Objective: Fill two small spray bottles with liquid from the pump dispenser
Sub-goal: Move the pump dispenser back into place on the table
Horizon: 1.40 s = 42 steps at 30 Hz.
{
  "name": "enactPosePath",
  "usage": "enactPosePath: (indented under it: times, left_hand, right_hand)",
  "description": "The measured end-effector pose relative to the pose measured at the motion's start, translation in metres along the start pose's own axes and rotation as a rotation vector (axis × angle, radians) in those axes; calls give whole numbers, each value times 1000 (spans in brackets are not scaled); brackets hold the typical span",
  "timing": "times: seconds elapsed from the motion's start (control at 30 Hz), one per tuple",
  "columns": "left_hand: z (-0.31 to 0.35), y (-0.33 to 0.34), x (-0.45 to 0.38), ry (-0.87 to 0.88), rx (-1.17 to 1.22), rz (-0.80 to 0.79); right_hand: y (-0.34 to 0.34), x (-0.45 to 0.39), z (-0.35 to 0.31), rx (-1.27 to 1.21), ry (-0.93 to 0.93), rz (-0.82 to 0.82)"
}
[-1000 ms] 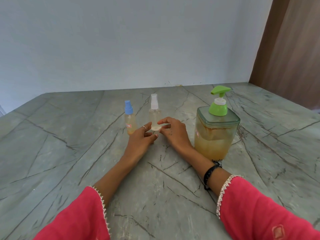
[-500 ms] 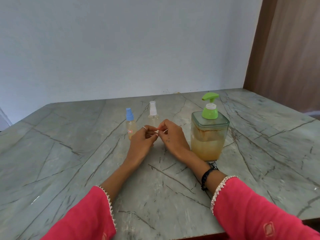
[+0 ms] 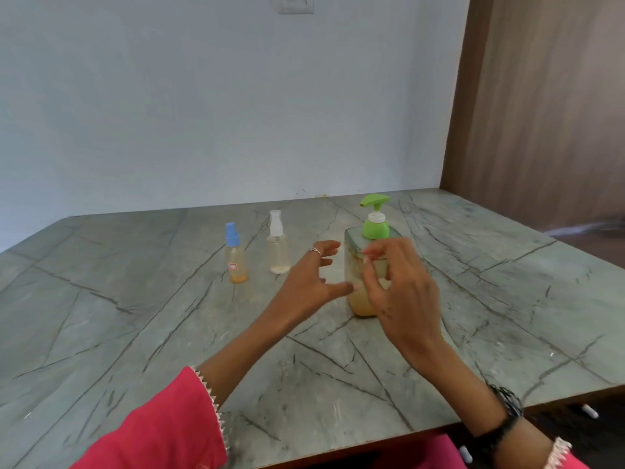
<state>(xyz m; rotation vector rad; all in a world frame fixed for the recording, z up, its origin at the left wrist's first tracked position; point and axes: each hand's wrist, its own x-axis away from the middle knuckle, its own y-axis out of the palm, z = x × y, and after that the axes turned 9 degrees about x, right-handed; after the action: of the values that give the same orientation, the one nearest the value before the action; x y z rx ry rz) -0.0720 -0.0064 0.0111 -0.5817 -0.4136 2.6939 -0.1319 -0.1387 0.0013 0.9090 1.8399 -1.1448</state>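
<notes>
Two small clear spray bottles stand upright on the grey marble table [image 3: 135,333]: one with a blue cap [image 3: 235,254] holding a little amber liquid, and one with a white cap [image 3: 278,248] to its right. The pump dispenser [image 3: 368,252], a square clear jar of yellowish liquid with a green pump, stands further right. My left hand [image 3: 313,282] hovers open just left of the dispenser, fingers spread. My right hand [image 3: 395,282] is raised in front of the dispenser, fingers loosely bent, holding nothing I can see, and hides part of the jar.
A pale wall runs behind the table, with a switch plate [image 3: 295,3] high up. A wooden panel [image 3: 541,113] stands at the right. The table's front edge [image 3: 507,414] lies close to my body.
Both hands lifted off the table, away from the white-capped bottle, and moved right toward the dispenser. The camera tilted up and back.
</notes>
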Motion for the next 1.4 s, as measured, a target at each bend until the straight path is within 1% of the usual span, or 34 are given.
enactPosePath:
  times: [0.03, 0.1, 0.2, 0.27, 0.33, 0.4, 0.5, 0.6, 0.9, 1.1, 1.4]
  left_hand:
    - [1, 5, -1, -9, -2, -18]
    - [3, 13, -4, -10, -14, -14]
    - [4, 20, -8, -1, -12, 34]
    - [3, 20, -9, 8, 2, 52]
    - [2, 17, -12, -3, 12, 50]
    - [1, 13, -17, -28, 25, 29]
    - [-1, 8, -26, -51, 63, 1]
    - [-4, 10, -39, -61, 77, 18]
    - [-16, 16, -80, -88, 54, 90]
    - [-21, 15, -97, -106, 68, 96]
    - [-21, 16, -111, -122, 22, 87]
  right_hand:
    - [-3, 4, 6, 7, 68, 29]
    - [-3, 11, 17, -5, 195, 6]
    - [-1, 14, 28, -136, 373, -142]
    - [-1, 10, 32, -229, 440, -255]
    - [-2, 4, 35, -267, 441, -324]
    - [-1, -4, 38, -254, 420, -375]
    - [5, -22, 44, -250, 409, -497]
    - [14, -40, 54, -281, 398, -591]
    - [43, -70, 81, -307, 381, -642]
    - [60, -79, 91, -324, 383, -651]
    - [73, -87, 101, -348, 402, -672]
